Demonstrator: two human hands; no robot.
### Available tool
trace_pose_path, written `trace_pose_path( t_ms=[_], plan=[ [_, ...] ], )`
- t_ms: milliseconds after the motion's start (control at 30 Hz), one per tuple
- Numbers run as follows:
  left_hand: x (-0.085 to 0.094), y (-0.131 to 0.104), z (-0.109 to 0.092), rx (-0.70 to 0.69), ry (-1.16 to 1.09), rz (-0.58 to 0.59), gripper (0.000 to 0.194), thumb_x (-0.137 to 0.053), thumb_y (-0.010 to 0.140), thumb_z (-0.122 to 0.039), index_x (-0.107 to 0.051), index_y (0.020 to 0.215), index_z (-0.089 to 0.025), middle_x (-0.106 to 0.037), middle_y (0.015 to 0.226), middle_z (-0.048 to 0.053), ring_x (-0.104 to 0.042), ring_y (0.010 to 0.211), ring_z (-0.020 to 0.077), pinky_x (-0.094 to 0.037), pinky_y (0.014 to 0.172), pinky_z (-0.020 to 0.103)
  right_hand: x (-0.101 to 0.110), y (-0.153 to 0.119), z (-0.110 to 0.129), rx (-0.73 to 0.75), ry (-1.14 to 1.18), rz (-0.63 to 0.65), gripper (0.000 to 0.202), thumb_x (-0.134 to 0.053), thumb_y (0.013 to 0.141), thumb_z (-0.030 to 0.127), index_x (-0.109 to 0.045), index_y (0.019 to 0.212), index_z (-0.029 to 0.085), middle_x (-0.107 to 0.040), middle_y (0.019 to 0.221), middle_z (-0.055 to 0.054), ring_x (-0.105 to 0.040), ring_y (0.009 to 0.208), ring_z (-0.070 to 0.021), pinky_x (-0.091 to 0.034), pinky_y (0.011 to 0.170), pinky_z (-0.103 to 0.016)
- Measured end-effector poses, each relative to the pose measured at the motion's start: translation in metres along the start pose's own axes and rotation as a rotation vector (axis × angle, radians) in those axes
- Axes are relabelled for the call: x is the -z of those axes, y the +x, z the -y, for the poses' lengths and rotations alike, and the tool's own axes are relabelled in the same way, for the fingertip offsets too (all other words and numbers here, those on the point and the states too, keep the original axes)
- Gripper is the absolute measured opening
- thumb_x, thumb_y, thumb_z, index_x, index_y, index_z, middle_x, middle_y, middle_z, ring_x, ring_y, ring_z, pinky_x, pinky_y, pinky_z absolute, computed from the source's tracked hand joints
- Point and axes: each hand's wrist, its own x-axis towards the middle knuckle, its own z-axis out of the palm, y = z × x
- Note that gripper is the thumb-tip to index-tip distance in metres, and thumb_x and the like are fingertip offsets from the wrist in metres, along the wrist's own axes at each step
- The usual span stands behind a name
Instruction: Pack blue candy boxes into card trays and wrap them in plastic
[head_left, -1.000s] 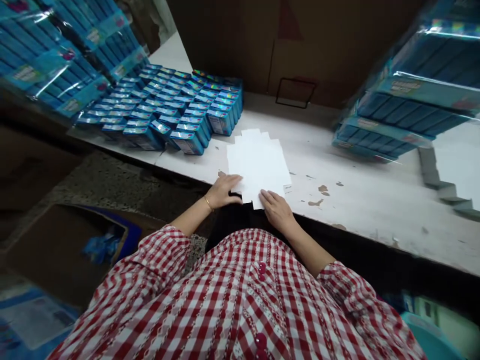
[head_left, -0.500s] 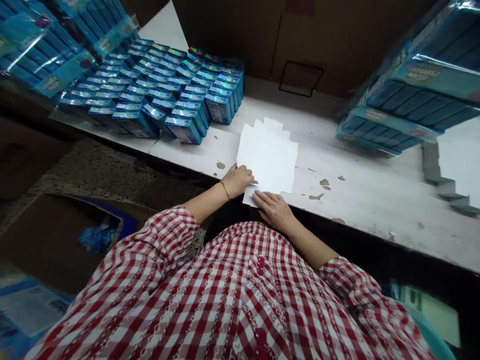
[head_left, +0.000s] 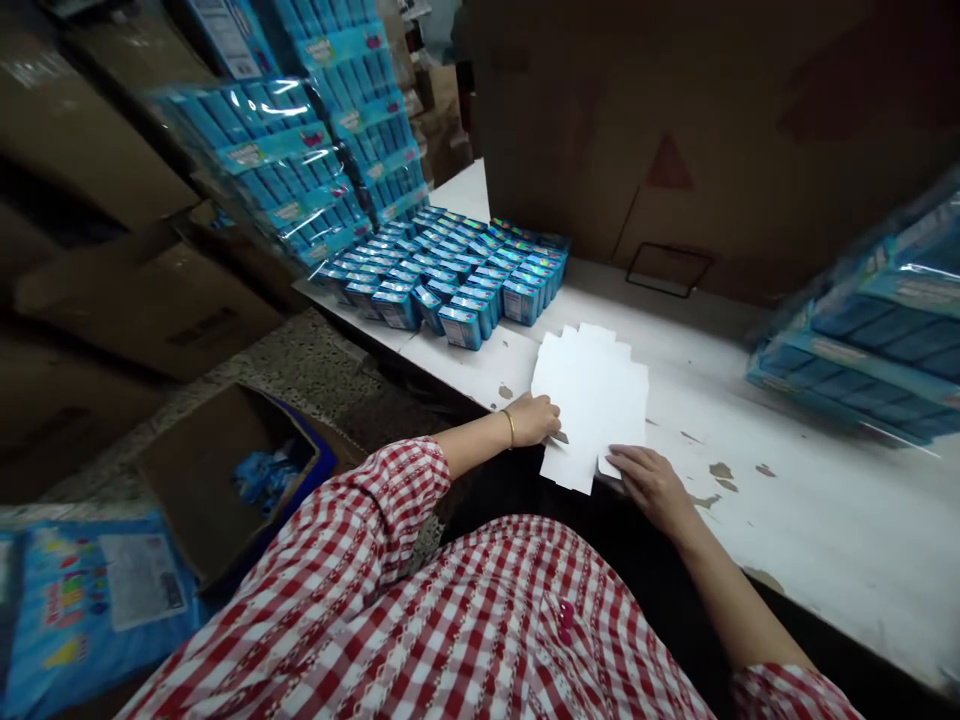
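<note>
A flat white cardboard box blank with stepped edges and small flaps lies at the front edge of the worktable. My left hand, with a bangle at the wrist, is closed on its left edge, where a small flap stands bent up by the fingers. At the lower right side my right hand rests its outstretched fingers on another small flap. The right thumb is partly hidden. The blank's narrow front end sticks out towards me between the two hands.
Rows of small blue boxes stand on the white worktable to the left. Behind them rise wrapped blue packs; more wrapped packs stand at right. A large brown carton backs the table. An open carton sits lower left.
The view has swung left, so things appear further right and lower. My right hand has moved from the blank's front end to its right-hand flap. My left hand stays at the left edge.
</note>
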Motion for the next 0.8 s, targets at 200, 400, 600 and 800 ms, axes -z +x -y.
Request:
trace_pose_path(
  t_ms=[200,400,600,800],
  plan=[
    [0.002,0.000,-0.006,0.068,-0.028,0.005,0.024,-0.048,0.086,-0.026,-0.070,0.080,-0.018,-0.065,0.095,0.008,-0.054,0.093,0.0226,-0.038,0.065,0.030,0.016,0.040,0.025,-0.127,-0.180,-0.043,0.027,-0.041,0.085,0.011,-0.067,0.087,0.019,-0.067,0.084,-0.007,-0.055,0.079,-0.0191,-0.040,0.070,-0.033],
    [0.002,0.002,-0.015,0.117,-0.039,-0.016,0.034,-0.043,0.089,-0.032,-0.071,0.078,-0.015,-0.065,0.089,0.011,-0.056,0.087,0.0214,-0.041,0.068,0.030,0.026,0.089,0.045,-0.012,-0.342,0.454,0.023,-0.047,0.082,0.008,-0.067,0.074,0.014,-0.066,0.077,-0.009,-0.053,0.077,-0.0199,-0.031,0.068,-0.033],
    [0.000,0.007,-0.030,0.122,-0.034,-0.011,0.029,-0.043,0.088,-0.024,-0.071,0.083,-0.016,-0.066,0.088,0.010,-0.058,0.087,0.0229,-0.041,0.063,0.031,0.017,0.095,0.047,-0.022,-0.333,0.518,0.024,-0.046,0.082,0.007,-0.069,0.078,0.012,-0.067,0.076,-0.011,-0.055,0.077,-0.0199,-0.031,0.068,-0.033],
    [0.000,0.014,-0.039,0.169,-0.030,-0.062,0.036,-0.038,0.090,-0.034,-0.071,0.090,-0.018,-0.067,0.089,0.011,-0.060,0.087,0.0251,-0.040,0.060,0.031,0.021,0.083,0.046,-0.033,-0.297,0.468,0.029,-0.039,0.087,0.012,-0.067,0.091,0.012,-0.069,0.087,-0.011,-0.059,0.092,-0.0226,-0.038,0.088,-0.039]
  ],
)
